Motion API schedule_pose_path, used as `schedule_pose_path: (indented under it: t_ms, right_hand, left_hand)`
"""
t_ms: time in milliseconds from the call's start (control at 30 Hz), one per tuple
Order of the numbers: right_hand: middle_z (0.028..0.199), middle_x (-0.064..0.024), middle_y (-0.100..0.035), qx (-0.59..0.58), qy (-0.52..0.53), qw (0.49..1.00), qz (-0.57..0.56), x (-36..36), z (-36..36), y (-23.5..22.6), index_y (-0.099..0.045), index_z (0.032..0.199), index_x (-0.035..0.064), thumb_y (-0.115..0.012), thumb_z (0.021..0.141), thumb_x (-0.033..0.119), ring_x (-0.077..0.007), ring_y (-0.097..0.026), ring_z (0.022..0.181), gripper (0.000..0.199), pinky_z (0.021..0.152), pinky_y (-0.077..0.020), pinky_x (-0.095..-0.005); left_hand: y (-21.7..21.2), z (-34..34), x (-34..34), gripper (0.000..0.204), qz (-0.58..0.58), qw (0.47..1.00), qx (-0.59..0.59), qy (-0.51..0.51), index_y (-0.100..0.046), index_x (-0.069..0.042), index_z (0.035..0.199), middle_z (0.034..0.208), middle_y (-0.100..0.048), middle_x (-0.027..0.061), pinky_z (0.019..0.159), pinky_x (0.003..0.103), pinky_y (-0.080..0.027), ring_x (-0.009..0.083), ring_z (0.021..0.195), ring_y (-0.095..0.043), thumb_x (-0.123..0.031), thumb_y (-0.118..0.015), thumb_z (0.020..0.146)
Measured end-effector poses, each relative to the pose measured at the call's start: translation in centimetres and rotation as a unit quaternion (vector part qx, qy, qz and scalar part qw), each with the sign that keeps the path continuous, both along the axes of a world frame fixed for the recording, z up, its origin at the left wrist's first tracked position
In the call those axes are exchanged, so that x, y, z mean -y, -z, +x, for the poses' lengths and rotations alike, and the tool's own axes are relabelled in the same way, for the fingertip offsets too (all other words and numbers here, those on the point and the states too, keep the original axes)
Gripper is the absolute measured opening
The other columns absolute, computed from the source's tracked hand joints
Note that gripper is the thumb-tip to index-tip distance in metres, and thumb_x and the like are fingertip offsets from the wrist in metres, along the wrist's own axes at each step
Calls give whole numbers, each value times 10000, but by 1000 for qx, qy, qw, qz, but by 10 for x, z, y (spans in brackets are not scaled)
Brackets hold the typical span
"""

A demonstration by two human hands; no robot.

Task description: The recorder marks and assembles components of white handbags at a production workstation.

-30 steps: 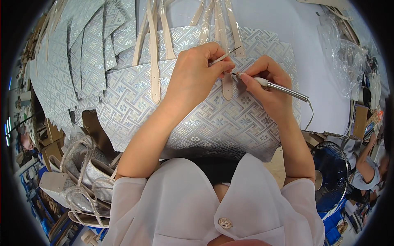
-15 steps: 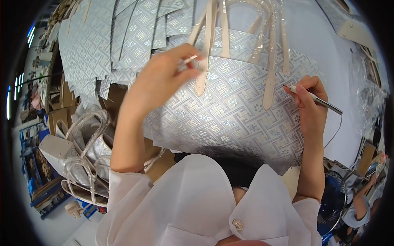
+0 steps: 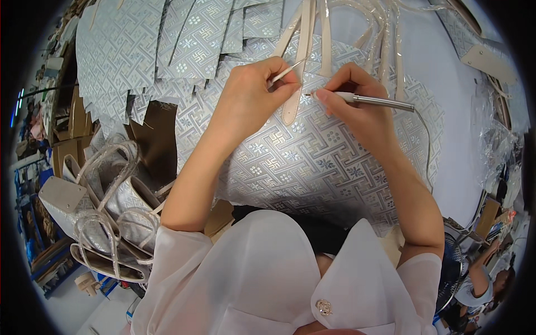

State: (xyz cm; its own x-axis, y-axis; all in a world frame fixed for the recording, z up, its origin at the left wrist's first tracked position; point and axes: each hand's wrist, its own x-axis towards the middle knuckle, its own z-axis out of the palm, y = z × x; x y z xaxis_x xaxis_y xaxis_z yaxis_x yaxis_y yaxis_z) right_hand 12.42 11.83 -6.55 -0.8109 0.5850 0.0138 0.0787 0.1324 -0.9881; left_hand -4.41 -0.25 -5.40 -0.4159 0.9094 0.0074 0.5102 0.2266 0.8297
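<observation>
A silver-grey patterned bag panel [image 3: 312, 162] lies before me, with cream straps on it. My left hand [image 3: 251, 95] is closed around a thin white stick-like tool [image 3: 283, 73], its narrow tip crossing one cream strap [image 3: 292, 106]. My right hand [image 3: 360, 106] grips a corded pen-shaped tool [image 3: 385, 102], white in front and metallic behind. Its fine tip points left, close beside that strap near my left fingertips; whether it touches is unclear. A cable runs from its rear end down the panel's right side.
More patterned panels [image 3: 117, 61] overlap at the upper left. Finished-looking silver bags [image 3: 106, 206] with wrapped handles stand at my left, near a cardboard box [image 3: 153, 137]. Clear plastic wrap [image 3: 494, 145] lies at the right. Another person [image 3: 480, 282] sits at the lower right.
My right hand has moved left with the corded pen-shaped tool, from the panel's right side to the strap. My left hand has shifted slightly right, still holding the white tool.
</observation>
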Motion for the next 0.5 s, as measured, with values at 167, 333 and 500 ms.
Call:
schedule_pose_path:
  t_ms: [167, 333, 500]
  right_hand:
    - [722, 5, -617, -3, 6, 1000, 5, 4, -2, 3, -603, 860, 40, -731, 859, 77, -37, -561, 668, 133, 595, -418, -185]
    - [732, 3, -626, 14, 5, 999, 42, 7, -2, 2, -616, 874, 41, -748, 852, 85, -42, -572, 678, 141, 606, -428, -187]
    - [740, 2, -630, 16, 5, 998, 57, 7, -2, 2, -624, 883, 38, -758, 846, 86, -48, -579, 686, 147, 612, -432, -187]
  left_hand:
    - [9, -14, -3, 99, 28, 994, 97, 26, -642, 3, 898, 765, -694, 77, 665, 259, -487, 122, 681, -647, -67, -687, 844]
    - [13, -13, -5, 100, 45, 980, 192, 18, -629, 7, 912, 774, -691, 54, 668, 238, -486, 96, 704, -644, -43, -686, 847]
    - [10, -12, -6, 90, 40, 981, 191, 17, -619, 13, 899, 779, -691, 61, 665, 233, -483, 101, 702, -645, -25, -683, 848]
